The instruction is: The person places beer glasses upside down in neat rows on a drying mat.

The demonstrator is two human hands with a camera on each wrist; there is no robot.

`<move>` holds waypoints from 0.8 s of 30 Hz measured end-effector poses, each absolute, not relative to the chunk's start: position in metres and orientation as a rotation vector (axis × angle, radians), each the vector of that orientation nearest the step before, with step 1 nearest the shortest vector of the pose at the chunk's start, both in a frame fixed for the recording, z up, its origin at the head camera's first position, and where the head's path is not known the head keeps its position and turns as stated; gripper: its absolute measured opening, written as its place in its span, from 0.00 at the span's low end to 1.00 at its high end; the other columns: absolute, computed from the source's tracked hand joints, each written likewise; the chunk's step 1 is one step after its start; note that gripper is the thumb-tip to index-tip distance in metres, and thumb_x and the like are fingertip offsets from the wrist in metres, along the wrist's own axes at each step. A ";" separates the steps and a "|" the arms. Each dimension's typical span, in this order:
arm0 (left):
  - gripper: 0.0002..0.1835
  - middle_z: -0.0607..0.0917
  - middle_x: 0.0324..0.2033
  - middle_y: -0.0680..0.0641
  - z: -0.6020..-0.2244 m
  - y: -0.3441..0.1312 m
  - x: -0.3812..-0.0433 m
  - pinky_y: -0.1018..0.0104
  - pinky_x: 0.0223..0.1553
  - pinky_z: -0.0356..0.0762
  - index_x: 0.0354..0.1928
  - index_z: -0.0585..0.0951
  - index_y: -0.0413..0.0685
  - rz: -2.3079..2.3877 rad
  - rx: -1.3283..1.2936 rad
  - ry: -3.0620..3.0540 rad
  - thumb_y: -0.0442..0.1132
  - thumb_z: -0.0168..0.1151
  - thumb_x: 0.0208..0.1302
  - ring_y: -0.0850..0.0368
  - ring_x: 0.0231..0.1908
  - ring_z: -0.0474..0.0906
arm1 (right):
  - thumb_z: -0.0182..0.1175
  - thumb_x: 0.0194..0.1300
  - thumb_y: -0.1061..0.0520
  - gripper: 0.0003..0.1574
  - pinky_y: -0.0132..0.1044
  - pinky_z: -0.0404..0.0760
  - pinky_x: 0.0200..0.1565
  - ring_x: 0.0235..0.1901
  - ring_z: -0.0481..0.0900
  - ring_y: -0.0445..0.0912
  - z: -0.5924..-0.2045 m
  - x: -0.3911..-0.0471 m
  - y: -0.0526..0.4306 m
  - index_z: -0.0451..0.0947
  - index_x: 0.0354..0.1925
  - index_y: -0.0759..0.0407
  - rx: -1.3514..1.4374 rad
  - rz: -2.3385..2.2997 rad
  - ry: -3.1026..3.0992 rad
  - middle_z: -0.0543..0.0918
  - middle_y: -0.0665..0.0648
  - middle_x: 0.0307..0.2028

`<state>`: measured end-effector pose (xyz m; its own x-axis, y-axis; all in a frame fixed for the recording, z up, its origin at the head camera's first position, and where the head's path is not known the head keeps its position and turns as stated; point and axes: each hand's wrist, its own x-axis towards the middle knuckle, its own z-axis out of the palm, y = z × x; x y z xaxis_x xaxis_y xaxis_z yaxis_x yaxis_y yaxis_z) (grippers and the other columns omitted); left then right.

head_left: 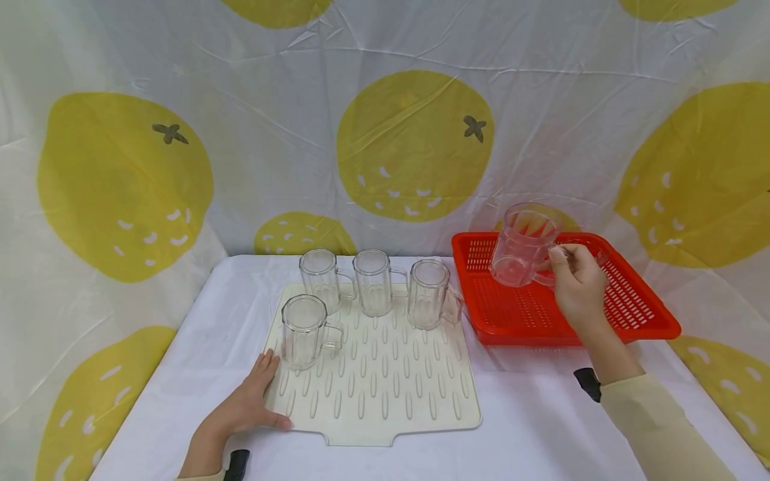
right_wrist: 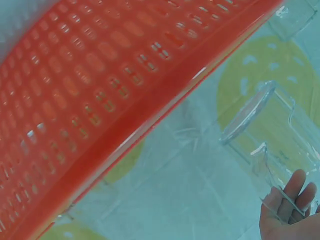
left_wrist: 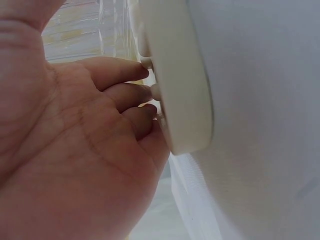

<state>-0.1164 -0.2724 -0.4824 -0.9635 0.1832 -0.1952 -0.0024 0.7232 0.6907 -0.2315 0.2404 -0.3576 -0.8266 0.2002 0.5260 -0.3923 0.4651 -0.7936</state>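
My right hand (head_left: 580,284) pinches the handle of a clear mug (head_left: 517,248), holding it tilted over the red basket. In the right wrist view that mug (right_wrist: 272,137) shows beside the fingers, beyond the basket's rim. My left hand (head_left: 246,401) rests at the front left corner of a cream drying board (head_left: 373,401), fingers along its side and thumb near the front edge. The left wrist view has the fingertips (left_wrist: 145,112) against the board's edge. Three clear mugs, left (head_left: 321,280), middle (head_left: 374,284) and right (head_left: 428,294), line the board's back; another mug (head_left: 303,334) stands in front at left.
The red perforated basket (head_left: 490,334) sits right of the board on a white-covered table (head_left: 517,414). Behind hangs a white cloth (head_left: 271,133) printed with yellow lemons. Mug handles on the board point right, the rightmost one close to the basket.
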 end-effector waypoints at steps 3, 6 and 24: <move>0.72 0.40 0.73 0.28 -0.482 -0.272 -0.116 0.35 0.68 0.36 0.72 0.47 0.25 1.070 0.146 2.679 0.47 0.85 0.30 0.31 0.72 0.30 | 0.50 0.75 0.58 0.12 0.17 0.75 0.39 0.34 0.77 0.31 -0.357 -0.229 0.235 0.71 0.46 0.69 0.214 1.396 -2.151 0.77 0.37 0.30; 0.72 0.40 0.73 0.28 -0.481 -0.272 -0.116 0.35 0.68 0.36 0.72 0.48 0.25 1.071 0.146 2.680 0.47 0.85 0.30 0.31 0.72 0.30 | 0.49 0.76 0.58 0.15 0.17 0.74 0.41 0.36 0.77 0.31 -0.355 -0.224 0.229 0.69 0.48 0.71 0.245 1.392 -2.163 0.78 0.38 0.32; 0.72 0.40 0.73 0.28 -0.480 -0.272 -0.117 0.35 0.68 0.37 0.72 0.47 0.25 1.061 0.147 2.674 0.48 0.85 0.30 0.31 0.72 0.30 | 0.49 0.75 0.61 0.13 0.23 0.79 0.41 0.37 0.78 0.37 -0.346 -0.194 0.182 0.70 0.49 0.72 0.452 1.538 -2.155 0.80 0.45 0.35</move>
<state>-0.1167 -0.2719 -0.4798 -0.9611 0.1881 -0.2022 -0.0017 0.7282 0.6854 -0.1936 0.1820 -0.3459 -0.8444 -0.0046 0.5357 -0.5082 0.3236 -0.7981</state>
